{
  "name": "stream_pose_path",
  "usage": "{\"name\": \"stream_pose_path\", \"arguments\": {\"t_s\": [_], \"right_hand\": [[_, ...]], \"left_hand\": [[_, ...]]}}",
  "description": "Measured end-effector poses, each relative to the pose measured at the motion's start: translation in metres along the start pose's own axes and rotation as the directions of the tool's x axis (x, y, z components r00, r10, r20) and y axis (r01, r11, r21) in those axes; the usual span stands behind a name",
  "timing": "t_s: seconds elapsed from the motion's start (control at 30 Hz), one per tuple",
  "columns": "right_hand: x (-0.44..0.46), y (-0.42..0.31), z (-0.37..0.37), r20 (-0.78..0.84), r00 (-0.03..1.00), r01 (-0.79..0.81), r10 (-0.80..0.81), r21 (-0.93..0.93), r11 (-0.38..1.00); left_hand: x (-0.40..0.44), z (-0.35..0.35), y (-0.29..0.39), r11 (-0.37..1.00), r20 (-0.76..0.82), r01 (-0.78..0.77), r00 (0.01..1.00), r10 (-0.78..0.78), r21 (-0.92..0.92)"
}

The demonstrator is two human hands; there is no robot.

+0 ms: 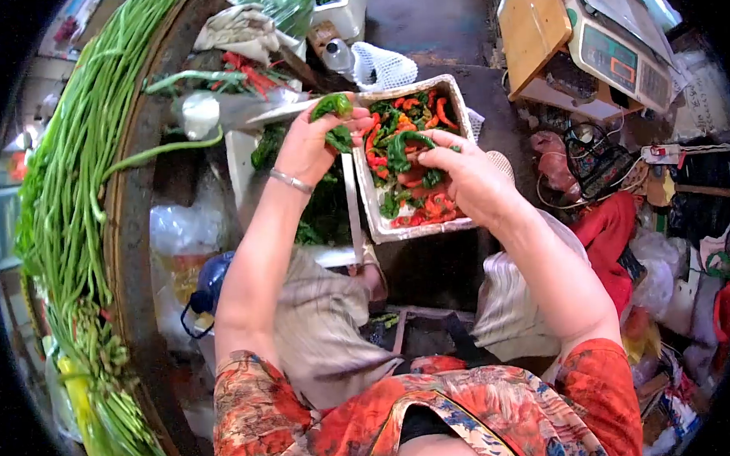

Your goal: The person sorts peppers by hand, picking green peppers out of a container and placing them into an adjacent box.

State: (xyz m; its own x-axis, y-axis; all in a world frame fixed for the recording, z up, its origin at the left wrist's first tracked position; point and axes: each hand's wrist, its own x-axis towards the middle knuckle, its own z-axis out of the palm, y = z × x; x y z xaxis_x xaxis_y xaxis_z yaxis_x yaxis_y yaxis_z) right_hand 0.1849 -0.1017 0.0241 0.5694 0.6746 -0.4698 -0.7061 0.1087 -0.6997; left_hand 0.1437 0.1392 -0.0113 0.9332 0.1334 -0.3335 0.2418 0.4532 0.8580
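Observation:
My left hand (pixel 307 146) is closed around green chili peppers (pixel 331 107), which stick out between the fingers. It is above the edge between two white foam boxes. My right hand (pixel 479 181) pinches a curled, wrinkled green chili pepper (pixel 405 149) over the right foam box (pixel 422 230). Red chili peppers (pixel 433 206) mixed with green ones lie in that box. The left foam box (pixel 338 256) holds dark green peppers (pixel 325 201), partly hidden by my left forearm.
Long green beans (pixel 77 159) lie along the curved counter edge (pixel 128 206) on the left. A digital scale (pixel 614 58) stands at the upper right beside a wooden board (pixel 535 25). A clear bottle (pixel 339 56) and white foam netting (pixel 382 67) sit behind the boxes. Bags and cloth crowd the right.

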Motion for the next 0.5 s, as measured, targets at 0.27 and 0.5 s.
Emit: {"name": "stream_pose_path", "arguments": {"t_s": [0.27, 0.5], "right_hand": [[0.005, 0.018, -0.001, 0.23, 0.968, -0.047, 0.102, -0.236, 0.971], [0.01, 0.004, -0.009, 0.138, 0.99, 0.071, -0.04, -0.231, 0.97]], "left_hand": [[-0.082, 0.044, -0.032, 0.994, 0.063, -0.046, 0.997, 0.04, 0.099], [-0.074, 0.036, -0.023, 0.992, -0.066, -0.089, 0.994, 0.083, -0.093]]}}
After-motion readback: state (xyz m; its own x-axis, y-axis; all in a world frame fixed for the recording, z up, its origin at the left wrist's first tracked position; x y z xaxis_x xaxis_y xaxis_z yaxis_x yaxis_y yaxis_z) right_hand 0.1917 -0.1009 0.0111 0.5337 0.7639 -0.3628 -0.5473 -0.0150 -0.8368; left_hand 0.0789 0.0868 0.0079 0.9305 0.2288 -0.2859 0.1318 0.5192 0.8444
